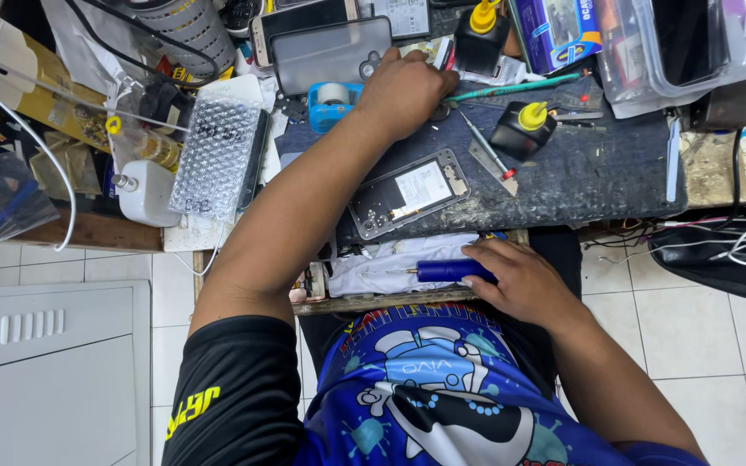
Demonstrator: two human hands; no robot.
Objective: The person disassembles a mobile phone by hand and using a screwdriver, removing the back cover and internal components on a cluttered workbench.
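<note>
Work looks partway: opened phone [407, 194], back cover off, lies mid-bench [597, 173] untouched, while left hand [403, 86] reaches far, fingers curled over small items by a blue tape dispenser [331, 102], grip unclear, and right hand [520, 280] closes fingers around a blue screwdriver [442, 272] at the near edge

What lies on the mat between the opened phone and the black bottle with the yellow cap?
In the head view, a thin metal tool and a flat metal blade lie between the opened phone and the black bottle.
</note>
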